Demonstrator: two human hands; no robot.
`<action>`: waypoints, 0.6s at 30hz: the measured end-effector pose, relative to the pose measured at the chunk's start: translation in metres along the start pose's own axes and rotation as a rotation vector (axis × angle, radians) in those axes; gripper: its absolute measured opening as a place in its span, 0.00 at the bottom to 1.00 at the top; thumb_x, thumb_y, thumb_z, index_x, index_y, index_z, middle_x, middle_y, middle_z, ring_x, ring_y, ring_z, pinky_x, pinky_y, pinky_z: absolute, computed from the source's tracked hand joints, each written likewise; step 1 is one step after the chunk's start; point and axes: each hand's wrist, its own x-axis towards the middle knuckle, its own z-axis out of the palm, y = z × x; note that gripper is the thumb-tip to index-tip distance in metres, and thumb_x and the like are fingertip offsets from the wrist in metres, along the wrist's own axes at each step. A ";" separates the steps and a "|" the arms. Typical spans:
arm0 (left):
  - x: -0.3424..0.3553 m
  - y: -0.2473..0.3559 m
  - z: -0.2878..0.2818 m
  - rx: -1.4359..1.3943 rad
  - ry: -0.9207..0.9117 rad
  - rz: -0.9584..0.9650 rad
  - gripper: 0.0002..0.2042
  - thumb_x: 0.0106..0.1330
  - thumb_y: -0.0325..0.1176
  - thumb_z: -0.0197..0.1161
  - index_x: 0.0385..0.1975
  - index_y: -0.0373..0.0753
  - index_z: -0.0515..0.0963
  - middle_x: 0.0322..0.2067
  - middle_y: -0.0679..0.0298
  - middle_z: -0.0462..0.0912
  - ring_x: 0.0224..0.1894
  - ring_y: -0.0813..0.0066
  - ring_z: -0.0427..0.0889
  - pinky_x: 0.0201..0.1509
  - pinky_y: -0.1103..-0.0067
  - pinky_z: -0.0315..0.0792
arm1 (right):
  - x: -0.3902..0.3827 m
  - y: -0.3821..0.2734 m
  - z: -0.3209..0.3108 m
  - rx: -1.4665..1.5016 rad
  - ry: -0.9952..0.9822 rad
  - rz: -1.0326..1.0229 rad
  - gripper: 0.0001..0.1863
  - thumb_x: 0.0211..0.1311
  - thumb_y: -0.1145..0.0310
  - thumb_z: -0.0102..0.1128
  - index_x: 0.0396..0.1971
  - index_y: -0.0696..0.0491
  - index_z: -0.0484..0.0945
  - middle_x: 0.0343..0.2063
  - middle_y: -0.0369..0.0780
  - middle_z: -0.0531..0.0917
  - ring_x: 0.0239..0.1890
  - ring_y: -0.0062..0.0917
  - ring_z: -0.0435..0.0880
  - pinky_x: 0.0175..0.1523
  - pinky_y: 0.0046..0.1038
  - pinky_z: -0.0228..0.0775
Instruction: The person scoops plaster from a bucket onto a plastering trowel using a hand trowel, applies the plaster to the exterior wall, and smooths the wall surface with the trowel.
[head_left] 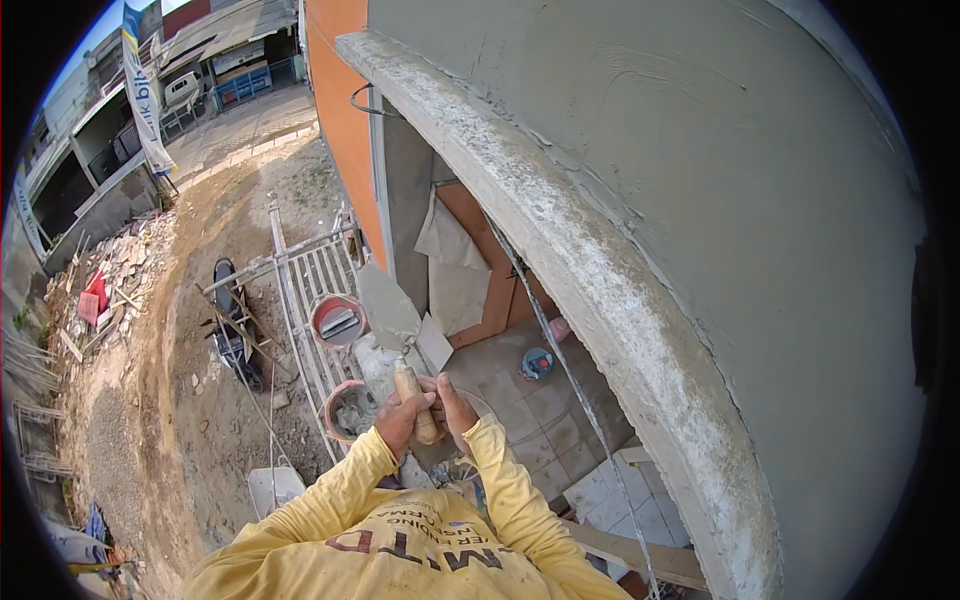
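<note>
A trowel with a grey, mortar-smeared pointed blade (388, 303) and a wooden handle (408, 386) is held in front of my chest, blade pointing away from me. My left hand (398, 420) is closed round the handle from the left. Close against the handle's right side is my right hand (459, 410), its fingers bent together and partly hidden; whether anything is in them does not show. Left of the blade, a reddish bucket (322, 334) holds a flat tool. A second bucket (331, 420) with grey mortar stands beside my left hand.
A rough concrete ledge (600, 265) curves along the right under a grey plastered wall (780, 200). Scaffolding rails (290, 300) run on the left, high above dirt ground with a parked motorcycle (232, 320). A rope (570, 370) hangs past the ledge. Below lie floor tiles and a blue pail (537, 364).
</note>
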 end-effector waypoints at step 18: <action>0.025 0.025 -0.077 1.117 0.227 0.231 0.18 0.63 0.30 0.60 0.54 0.39 0.76 0.47 0.53 0.78 0.52 0.63 0.75 0.58 0.72 0.68 | -0.036 -0.006 -0.041 0.566 0.255 0.363 0.19 0.60 0.66 0.53 0.51 0.47 0.63 0.33 0.42 0.77 0.32 0.30 0.81 0.38 0.36 0.79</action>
